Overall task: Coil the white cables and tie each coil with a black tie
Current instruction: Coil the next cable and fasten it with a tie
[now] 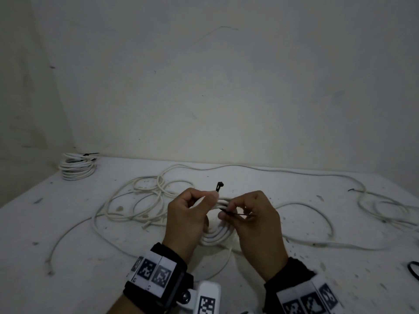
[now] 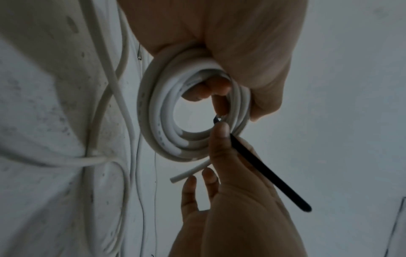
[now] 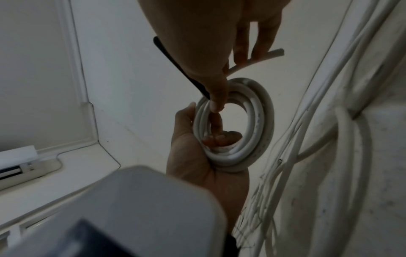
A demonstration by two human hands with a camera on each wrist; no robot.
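My left hand (image 1: 204,198) grips a small coil of white cable (image 1: 215,236) held above the table, fingers through its hole and thumb outside. A black tie (image 2: 263,173) crosses the coil. Its head (image 1: 219,185) sticks up just past my left thumb. My right hand (image 1: 226,210) pinches the tie's strap at the coil's inner edge, and the strap's free end (image 3: 167,55) trails back past that hand. The coil's (image 3: 261,113) cut end (image 2: 182,175) pokes out by my right fingers.
A coil (image 1: 77,166) bound with a black tie lies at the table's (image 1: 68,223) back left corner. Loose white cable (image 1: 145,200) sprawls behind my hands, and more loops (image 1: 374,200) lie at the right. Another black tie (image 1: 413,270) lies at the right edge.
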